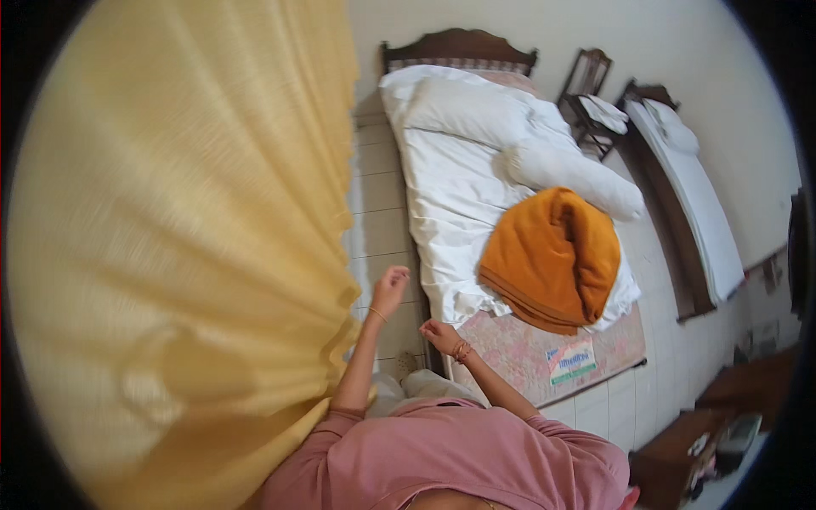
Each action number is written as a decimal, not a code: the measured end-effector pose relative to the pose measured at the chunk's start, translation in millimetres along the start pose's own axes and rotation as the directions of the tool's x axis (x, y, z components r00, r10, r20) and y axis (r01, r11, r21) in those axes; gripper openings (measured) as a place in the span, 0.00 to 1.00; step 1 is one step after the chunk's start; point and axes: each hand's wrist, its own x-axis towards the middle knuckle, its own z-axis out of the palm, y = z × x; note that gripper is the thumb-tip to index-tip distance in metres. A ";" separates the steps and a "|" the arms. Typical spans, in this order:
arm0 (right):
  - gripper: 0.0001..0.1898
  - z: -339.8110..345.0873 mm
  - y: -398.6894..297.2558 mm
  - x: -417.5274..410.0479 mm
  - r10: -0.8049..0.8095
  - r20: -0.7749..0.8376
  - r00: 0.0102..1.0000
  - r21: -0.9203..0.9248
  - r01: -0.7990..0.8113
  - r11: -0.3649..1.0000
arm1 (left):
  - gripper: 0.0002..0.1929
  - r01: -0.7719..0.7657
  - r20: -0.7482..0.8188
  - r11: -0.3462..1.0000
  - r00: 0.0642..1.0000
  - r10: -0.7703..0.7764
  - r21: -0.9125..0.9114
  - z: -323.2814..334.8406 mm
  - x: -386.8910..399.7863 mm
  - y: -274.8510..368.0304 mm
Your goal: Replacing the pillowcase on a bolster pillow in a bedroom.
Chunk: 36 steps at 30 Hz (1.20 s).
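My left hand (pixel 390 288) hangs over the tiled gap between the yellow curtain (pixel 255 191) and the bed, fingers loosely bent, with nothing visible in it. My right hand (pixel 440 336) is by the near left corner of the bed, fingers half curled, and no held thing shows. Close to it ends the rumpled white sheet (pixel 446 255), leaving the foot of the pink patterned mattress (pixel 503 357) bare. An orange blanket (pixel 542 261) lies bunched on the sheet. Beyond it are a white bolster (pixel 577 182) and a white pillow (pixel 465 111).
A dark wooden headboard (pixel 462 51) stands against the wall. Right of the bed are a wooden chair (pixel 586 89) with white cloth on it and a narrow second bed (pixel 692 197). Brown wooden furniture (pixel 669 452) occupies the lower right. The curtain hangs against my left arm.
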 end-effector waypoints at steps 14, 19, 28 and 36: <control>0.11 -69.1 35.8 98.4 0.386 -0.482 0.787 0.296 -0.268 0.917 | 0.11 0.331 0.583 0.944 0.763 -0.279 0.019 61.5 231.4 -66.9; 0.14 -92.3 37.1 190.3 0.467 -0.485 0.740 0.268 -0.383 0.884 | 0.11 0.439 0.614 0.894 0.682 -0.396 0.089 73.4 355.4 -92.1; 0.12 -175.1 14.8 242.2 0.483 -0.681 0.551 0.156 -0.536 0.830 | 0.12 0.371 0.493 0.912 0.769 -0.406 0.172 69.4 524.5 -95.9; 0.13 -157.5 23.9 219.4 0.640 -0.657 0.398 0.353 -0.587 0.729 | 0.11 0.337 0.636 0.909 0.651 -0.414 0.246 109.0 498.8 -101.2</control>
